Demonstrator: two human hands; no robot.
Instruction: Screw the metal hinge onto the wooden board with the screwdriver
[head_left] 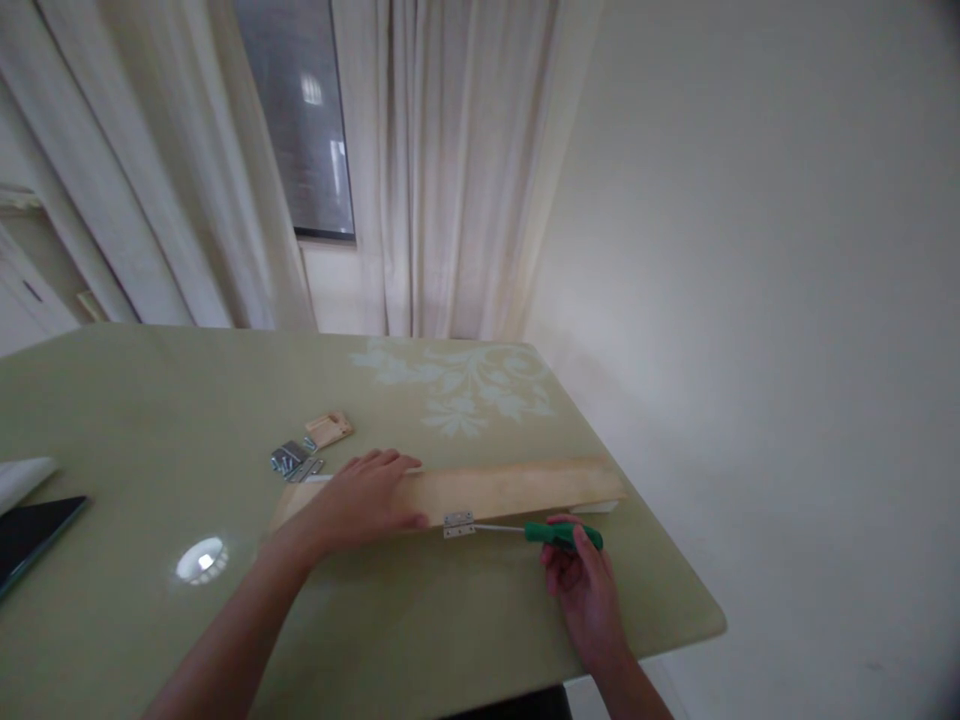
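The left hand [365, 500] lies flat, fingers spread, pinning the wooden board [510, 490] to the desk [150, 430] while, at its three o'clock, the right hand [581, 580] wraps fingers round a green screwdriver [562, 535] aimed at the hinge [458, 523].

The worktop [225, 400] is a muted olive green, with a pale, whitish leaf-and-flower pattern [457, 385] printed near its far edge. The wooden board [510, 488] is light, yellowish tan, and the small wooden block [328, 429] has the same pale tan. The hinge [458, 523] on the board is silvery grey, as are the loose metal pieces [291, 460]. The screwdriver [559, 534] has a bright green handle and a pale metal shaft. The curtains [450, 170] are cream white, the wall [750, 250] off-white, and the flat slab [34, 535] at the left edge is black.
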